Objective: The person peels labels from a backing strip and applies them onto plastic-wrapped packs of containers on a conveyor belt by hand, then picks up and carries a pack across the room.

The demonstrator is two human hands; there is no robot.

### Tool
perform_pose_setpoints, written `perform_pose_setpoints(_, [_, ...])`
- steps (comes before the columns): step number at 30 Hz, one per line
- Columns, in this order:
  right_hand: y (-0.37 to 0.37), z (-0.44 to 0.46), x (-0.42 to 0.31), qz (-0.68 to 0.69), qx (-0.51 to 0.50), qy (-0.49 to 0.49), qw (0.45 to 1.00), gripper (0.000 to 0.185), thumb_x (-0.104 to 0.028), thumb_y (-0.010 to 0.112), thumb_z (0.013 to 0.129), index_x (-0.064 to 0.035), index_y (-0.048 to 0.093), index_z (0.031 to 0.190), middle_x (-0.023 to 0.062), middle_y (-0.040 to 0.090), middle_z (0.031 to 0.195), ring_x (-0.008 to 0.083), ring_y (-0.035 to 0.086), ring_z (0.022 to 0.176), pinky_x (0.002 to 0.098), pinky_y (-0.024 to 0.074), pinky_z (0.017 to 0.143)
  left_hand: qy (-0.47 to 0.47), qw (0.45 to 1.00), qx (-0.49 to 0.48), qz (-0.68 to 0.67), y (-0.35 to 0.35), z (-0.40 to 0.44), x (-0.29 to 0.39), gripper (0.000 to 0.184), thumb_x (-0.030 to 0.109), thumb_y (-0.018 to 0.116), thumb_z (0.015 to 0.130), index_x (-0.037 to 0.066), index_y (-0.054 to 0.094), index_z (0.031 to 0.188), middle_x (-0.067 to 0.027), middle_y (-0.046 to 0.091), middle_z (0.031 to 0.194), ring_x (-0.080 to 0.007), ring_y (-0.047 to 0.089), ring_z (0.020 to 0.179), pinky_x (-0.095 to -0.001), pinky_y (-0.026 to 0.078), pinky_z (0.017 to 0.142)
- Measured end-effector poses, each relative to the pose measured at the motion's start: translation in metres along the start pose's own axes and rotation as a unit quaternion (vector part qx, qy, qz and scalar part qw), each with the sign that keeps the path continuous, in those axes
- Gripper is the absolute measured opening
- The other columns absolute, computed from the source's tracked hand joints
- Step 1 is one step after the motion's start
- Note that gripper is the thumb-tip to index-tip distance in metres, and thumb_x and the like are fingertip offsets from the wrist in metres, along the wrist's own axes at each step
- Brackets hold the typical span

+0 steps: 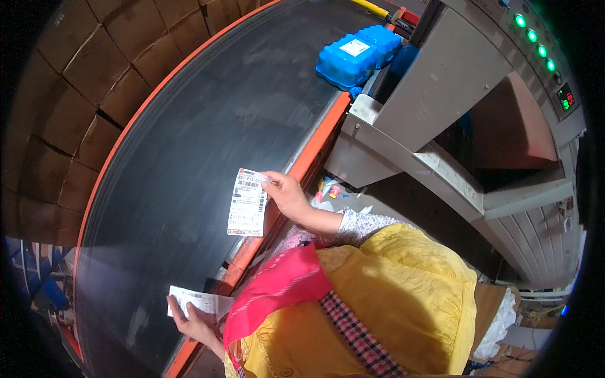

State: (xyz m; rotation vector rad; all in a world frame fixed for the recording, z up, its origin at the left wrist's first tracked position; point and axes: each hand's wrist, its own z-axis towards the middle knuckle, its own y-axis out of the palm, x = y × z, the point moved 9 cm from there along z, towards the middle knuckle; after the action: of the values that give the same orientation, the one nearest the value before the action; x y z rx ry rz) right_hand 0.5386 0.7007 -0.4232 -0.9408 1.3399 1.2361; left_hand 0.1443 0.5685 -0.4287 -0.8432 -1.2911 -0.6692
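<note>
A white printed shipping label point(247, 205) with barcodes and text is pinched at its edge by my right hand point(287, 192), its printed face up over the edge of the black conveyor belt point(189, 126). Lower down, my left hand point(192, 321) grips more white shipping labels point(205, 301); how many sheets there are I cannot tell. Further up on the belt sits a blue-wrapped parcel point(358, 57) carrying a white label, apart from both hands.
An orange rail point(318, 132) edges the belt on my side. Stacked brown cartons point(88, 82) line its far side. At the right stands a grey machine point(441, 82) with green lights and a red-green display. Scraps point(331, 189) lie below.
</note>
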Motion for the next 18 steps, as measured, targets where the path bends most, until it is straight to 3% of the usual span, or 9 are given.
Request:
perform_pose_setpoints(5, [-0.012,0.003,0.009,0.011,0.014,0.022,1.000,0.026,-0.009,0.050,0.092,0.0029,0.057,0.114,0.0019,0.063,0.093,0.0054,0.055,0.080,0.0204,0.0437,0.070,-0.009,0.997,-0.067,0.024,0.036,-0.007,0.006,0.041,-0.006,0.049,0.086,-0.007,0.047,0.127,-0.0167,0.051,0.128,-0.0195,0.052,0.112,-0.0298,0.038,0.095])
perform_pose_setpoints(10, [-0.030,0.013,0.012,0.024,0.042,0.006,0.999,0.025,-0.008,0.051,0.091,0.0056,0.056,0.112,0.0042,0.064,0.096,0.0081,0.058,0.086,0.0216,0.0454,0.076,-0.027,0.996,-0.086,-0.020,0.056,-0.012,-0.003,0.034,-0.002,0.053,0.086,-0.006,0.055,0.119,-0.0154,0.060,0.117,-0.0172,0.057,0.102,-0.0282,0.043,0.089])
perform_pose_setpoints(14, [-0.051,0.022,0.016,0.041,0.087,0.012,0.995,0.024,-0.008,0.052,0.090,0.0054,0.058,0.110,0.0043,0.064,0.096,0.0089,0.059,0.087,0.0214,0.0451,0.077,0.004,0.991,-0.126,-0.038,0.065,-0.013,-0.011,0.032,-0.004,0.054,0.084,-0.006,0.057,0.116,-0.0186,0.061,0.113,-0.0233,0.058,0.106,-0.0330,0.042,0.095])
perform_pose_setpoints(18, [-0.082,0.034,0.012,0.058,0.126,0.005,0.990,0.026,-0.008,0.051,0.090,0.0058,0.058,0.111,0.0052,0.065,0.096,0.0095,0.060,0.084,0.0221,0.0454,0.077,-0.026,0.992,-0.120,-0.026,0.080,-0.020,-0.004,0.033,-0.006,0.054,0.082,-0.006,0.058,0.115,-0.0184,0.061,0.113,-0.0229,0.058,0.107,-0.0329,0.042,0.095])
